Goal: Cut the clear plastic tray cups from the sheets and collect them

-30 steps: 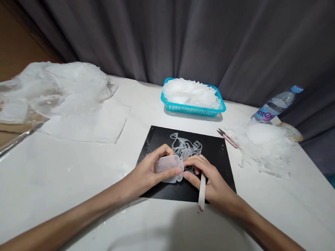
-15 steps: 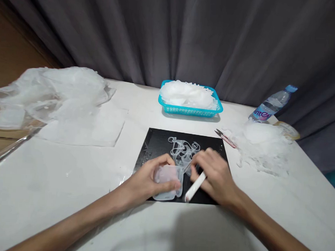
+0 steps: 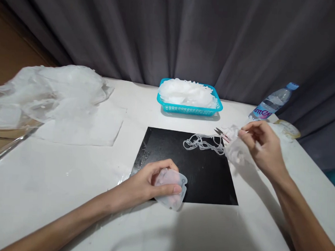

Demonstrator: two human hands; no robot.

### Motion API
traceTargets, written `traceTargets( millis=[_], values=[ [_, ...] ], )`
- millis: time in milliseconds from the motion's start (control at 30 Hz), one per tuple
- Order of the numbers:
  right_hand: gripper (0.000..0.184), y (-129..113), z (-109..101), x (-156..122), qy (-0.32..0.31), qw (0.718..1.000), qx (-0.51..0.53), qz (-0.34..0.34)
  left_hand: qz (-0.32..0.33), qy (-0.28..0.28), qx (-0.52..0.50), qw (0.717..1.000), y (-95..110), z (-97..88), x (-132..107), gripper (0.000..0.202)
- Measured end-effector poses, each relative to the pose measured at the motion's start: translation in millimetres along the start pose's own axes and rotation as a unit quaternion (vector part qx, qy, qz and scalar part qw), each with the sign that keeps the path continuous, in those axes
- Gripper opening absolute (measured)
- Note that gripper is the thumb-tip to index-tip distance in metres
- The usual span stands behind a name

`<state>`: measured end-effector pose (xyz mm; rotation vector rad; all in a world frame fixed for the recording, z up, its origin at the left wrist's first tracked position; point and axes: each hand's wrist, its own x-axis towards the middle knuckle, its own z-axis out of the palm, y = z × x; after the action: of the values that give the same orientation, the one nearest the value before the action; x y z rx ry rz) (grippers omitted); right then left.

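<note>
- the left hand (image 3: 150,180) holds a translucent piece (image 3: 169,178) above the black mat (image 3: 209,180).
- the right hand (image 3: 264,149) bends at white scraps (image 3: 240,153); its grip, i cannot tell.

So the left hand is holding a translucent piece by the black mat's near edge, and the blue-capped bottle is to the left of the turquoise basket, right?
Not quite: the blue-capped bottle is to the right of the turquoise basket, as the head view shows. The left hand does hold a translucent piece by the near edge of the black mat.
</note>
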<state>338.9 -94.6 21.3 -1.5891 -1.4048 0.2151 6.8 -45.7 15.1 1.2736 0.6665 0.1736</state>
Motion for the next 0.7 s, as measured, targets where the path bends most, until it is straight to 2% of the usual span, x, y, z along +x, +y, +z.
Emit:
traceTargets(
  millis=[67,133,167,233,267,333,400,433,500,567,600,667,700],
  values=[
    [0.037,3.2,10.4,-4.7,-0.052,0.993,-0.102,-0.041,0.004,0.003,-0.008,1.000,0.6,0.2,-0.2,0.031],
    [0.050,8.9,22.8,-11.5,-0.122,0.968,-0.192,-0.102,0.002,0.005,-0.009,1.000,1.3,0.1,-0.4,0.031],
    [0.050,11.6,28.7,-15.2,-0.155,0.955,-0.216,-0.131,0.001,0.006,-0.007,1.000,1.6,-0.1,-0.4,0.031],
    [0.035,14.8,37.7,-21.2,-0.199,0.937,-0.230,-0.173,0.006,0.008,0.000,1.000,1.6,-0.9,-0.5,0.031],
    [0.027,14.7,40.2,-22.7,-0.210,0.933,-0.227,-0.184,0.011,0.009,0.001,1.000,1.4,-1.4,-0.5,0.030],
    [0.023,11.0,39.5,-21.0,-0.210,0.935,-0.214,-0.188,0.020,0.010,0.000,1.000,1.4,-2.6,-1.2,0.030],
    [0.024,4.6,29.7,-11.4,-0.169,0.953,-0.186,-0.166,0.019,0.008,0.001,1.000,2.6,-3.8,-2.5,0.030],
    [0.023,1.6,21.1,-3.8,-0.128,0.966,-0.168,-0.148,0.017,0.008,0.003,1.000,3.7,-4.4,-3.3,0.030],
    [0.022,-1.2,-3.0,15.1,-0.016,0.986,-0.133,-0.098,0.013,0.010,0.009,1.000,5.9,-5.7,-5.0,0.030],
    [0.023,2.4,-32.2,34.4,0.074,0.989,-0.127,-0.023,0.015,0.016,0.013,1.000,7.0,-7.3,-6.2,0.031],
    [0.023,7.0,-46.5,42.7,0.101,0.986,-0.132,0.020,0.017,0.021,0.018,0.999,6.9,-8.2,-6.6,0.032],
    [0.021,20.4,-70.8,54.0,0.096,0.980,-0.153,0.080,0.023,0.030,0.037,0.999,5.7,-10.0,-7.4,0.033],
    [0.019,28.3,-79.7,56.9,0.114,0.975,-0.161,0.104,0.027,0.034,0.050,0.998,4.9,-10.8,-7.8,0.034]
  ],
)
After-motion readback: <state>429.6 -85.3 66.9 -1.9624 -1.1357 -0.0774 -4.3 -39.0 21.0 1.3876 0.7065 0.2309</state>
